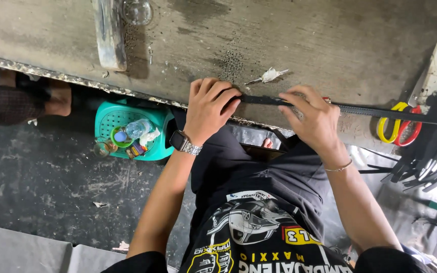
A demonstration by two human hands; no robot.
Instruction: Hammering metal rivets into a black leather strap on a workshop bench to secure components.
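Both the left hand (209, 103) and right hand (313, 115) were closed on a black strap (380, 111) lying along the bench (279, 35) edge. Left, a teal basket (108, 119) held a plastic bottle (137, 128) and small cups (121, 136).

I count two hands, left hand (209, 108) and right hand (313, 117) | one black strap (380, 112) centre to right edge | one pair of scissors (398, 127) at right | one teal stool (127, 124) left of centre | one plastic bottle (136, 129) on it | one wristwatch (185, 143) | one bracelet (341, 167)
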